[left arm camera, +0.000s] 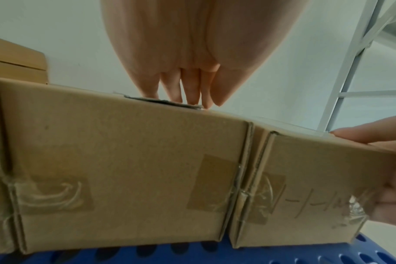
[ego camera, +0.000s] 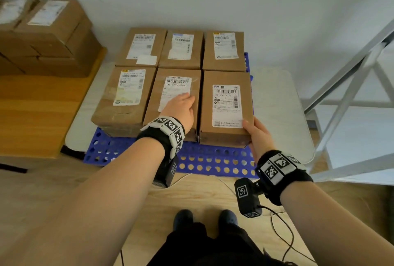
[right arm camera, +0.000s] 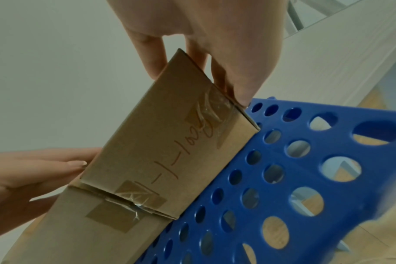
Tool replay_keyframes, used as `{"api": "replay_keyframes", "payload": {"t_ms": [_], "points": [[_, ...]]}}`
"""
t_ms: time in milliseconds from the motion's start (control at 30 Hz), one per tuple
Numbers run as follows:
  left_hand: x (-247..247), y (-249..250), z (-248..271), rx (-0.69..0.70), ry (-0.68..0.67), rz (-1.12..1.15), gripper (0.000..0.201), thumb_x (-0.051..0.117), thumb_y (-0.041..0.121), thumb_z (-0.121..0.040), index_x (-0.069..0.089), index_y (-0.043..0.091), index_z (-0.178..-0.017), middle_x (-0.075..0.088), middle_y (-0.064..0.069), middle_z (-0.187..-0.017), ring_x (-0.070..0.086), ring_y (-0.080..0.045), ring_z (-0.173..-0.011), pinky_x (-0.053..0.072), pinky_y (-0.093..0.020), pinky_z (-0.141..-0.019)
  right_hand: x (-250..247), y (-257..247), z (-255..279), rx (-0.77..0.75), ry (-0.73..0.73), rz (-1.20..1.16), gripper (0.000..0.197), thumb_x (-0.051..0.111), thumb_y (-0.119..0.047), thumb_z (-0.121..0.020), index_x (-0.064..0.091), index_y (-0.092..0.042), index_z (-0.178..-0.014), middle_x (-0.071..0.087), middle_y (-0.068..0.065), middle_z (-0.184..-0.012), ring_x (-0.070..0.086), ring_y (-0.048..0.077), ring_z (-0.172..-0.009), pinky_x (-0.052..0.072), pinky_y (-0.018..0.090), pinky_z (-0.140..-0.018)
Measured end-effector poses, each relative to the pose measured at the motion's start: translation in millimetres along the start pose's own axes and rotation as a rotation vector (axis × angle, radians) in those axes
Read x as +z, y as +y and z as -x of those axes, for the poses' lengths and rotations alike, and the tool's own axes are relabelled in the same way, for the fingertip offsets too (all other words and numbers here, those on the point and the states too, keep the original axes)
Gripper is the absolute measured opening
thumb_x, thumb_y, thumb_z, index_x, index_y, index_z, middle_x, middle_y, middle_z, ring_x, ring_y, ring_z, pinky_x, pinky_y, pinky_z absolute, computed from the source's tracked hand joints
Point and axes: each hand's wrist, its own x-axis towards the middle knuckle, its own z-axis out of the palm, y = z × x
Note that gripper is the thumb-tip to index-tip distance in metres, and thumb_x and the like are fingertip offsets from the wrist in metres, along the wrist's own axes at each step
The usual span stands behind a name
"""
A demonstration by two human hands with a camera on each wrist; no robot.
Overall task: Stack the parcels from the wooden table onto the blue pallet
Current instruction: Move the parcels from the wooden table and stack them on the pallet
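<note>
At the far left I see more parcels (ego camera: 49, 37) stacked on the wooden table (ego camera: 36, 116). On the blue pallet (ego camera: 204, 159) six parcels lie in two rows of three, labels up. My left hand (ego camera: 181, 106) lies flat on top of the front middle parcel (ego camera: 172, 103), fingers straight and together, pressing on its label. Just beside it, touching, stands the front right parcel (ego camera: 226, 108) at the pallet's front right corner. My right hand (ego camera: 259, 135) clasps that parcel's near right corner, thumb on top, fingers down the side; how far they wrap I cannot tell for sure. A grey metal rack (ego camera: 351, 86) stands at the far right.
</note>
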Motion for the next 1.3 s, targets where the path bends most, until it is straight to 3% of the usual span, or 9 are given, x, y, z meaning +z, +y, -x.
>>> {"api": "replay_keyframes", "payload": {"t_ms": [233,367,500,700,767,833,900,1033,1300], "points": [[3,-1,2,0.014,0.027,-0.007,0.048,0.038,0.013,-0.097,0.03,0.01,-0.144,0.024,-0.007,-0.153,0.019,-0.019,-0.142,0.013,-0.028,-0.114,3,0,1,-0.046,0.05,0.031,0.047,0.055,-0.02,-0.094,0.045,-0.019,-0.14,0.062,0.0,-0.125,0.059,0.017,-0.11,0.051,0.028,-0.084],[1,-1,3,0.018,0.023,-0.014,0.048,0.038,0.013,-0.097,0.029,0.01,-0.144,0.024,-0.007,-0.153,0.019,-0.02,-0.142,0.013,-0.029,-0.115,6,1,2,-0.095,0.081,0.118,0.047,0.053,-0.026,-0.095,0.044,-0.022,-0.141,0.06,-0.002,-0.127,0.058,0.015,-0.112,0.05,0.026,-0.085],[1,0,4,0.025,0.026,-0.015,0.049,0.037,0.013,-0.097,0.028,0.009,-0.145,0.023,-0.006,-0.154,0.018,-0.02,-0.142,0.013,-0.028,-0.114,7,0,6,-0.141,0.079,0.193,0.045,0.047,-0.03,-0.098,0.043,-0.023,-0.142,0.06,-0.005,-0.125,0.057,0.011,-0.107,0.046,0.014,-0.07],[3,-1,4,0.023,0.031,-0.016,0.049,0.038,0.014,-0.097,0.027,0.01,-0.145,0.022,-0.007,-0.154,0.017,-0.021,-0.142,0.012,-0.029,-0.115,7,-1,7,-0.158,0.096,0.301,0.052,0.047,-0.032,-0.097,0.034,-0.021,-0.146,0.054,-0.001,-0.135,0.054,0.013,-0.112,0.045,0.017,-0.078],[4,-1,5,0.028,0.036,-0.018,0.049,0.038,0.013,-0.097,0.028,0.009,-0.145,0.023,-0.007,-0.154,0.018,-0.021,-0.142,0.013,-0.03,-0.114,9,-4,9,-0.197,0.143,0.4,0.061,0.051,-0.032,-0.096,0.025,-0.019,-0.149,0.043,0.001,-0.145,0.048,0.016,-0.123,0.045,0.025,-0.092],[3,-1,6,0.032,0.042,-0.017,0.049,0.039,0.013,-0.097,0.029,0.009,-0.144,0.025,-0.007,-0.153,0.02,-0.021,-0.141,0.014,-0.03,-0.114,14,-8,12,-0.294,0.197,0.587,0.067,0.054,-0.035,-0.093,0.022,-0.022,-0.15,0.026,0.002,-0.155,0.031,0.018,-0.139,0.033,0.033,-0.11],[3,0,6,0.038,0.047,-0.019,0.049,0.039,0.013,-0.096,0.03,0.008,-0.144,0.027,-0.008,-0.151,0.022,-0.022,-0.139,0.016,-0.031,-0.113,22,-12,16,-0.406,0.198,0.786,0.068,0.055,-0.041,-0.091,0.023,-0.027,-0.149,0.013,0.003,-0.159,0.014,0.021,-0.145,0.019,0.04,-0.117],[3,-2,5,0.034,0.044,-0.02,0.049,0.039,0.013,-0.096,0.029,0.008,-0.144,0.025,-0.008,-0.152,0.021,-0.022,-0.14,0.015,-0.031,-0.113,34,-19,20,-0.427,0.116,1.097,0.071,0.049,-0.053,-0.09,0.02,-0.027,-0.15,0.001,0.003,-0.16,-0.006,0.022,-0.147,0.001,0.04,-0.12],[7,-2,6,0.026,0.059,-0.009,0.05,0.039,0.015,-0.097,0.028,0.011,-0.145,0.024,-0.006,-0.152,0.021,-0.021,-0.14,0.015,-0.03,-0.113,37,-13,17,-0.392,0.104,1.283,0.074,0.038,-0.062,-0.091,0.011,-0.028,-0.152,-0.008,0.004,-0.16,-0.013,0.024,-0.146,-0.004,0.039,-0.118]]}}
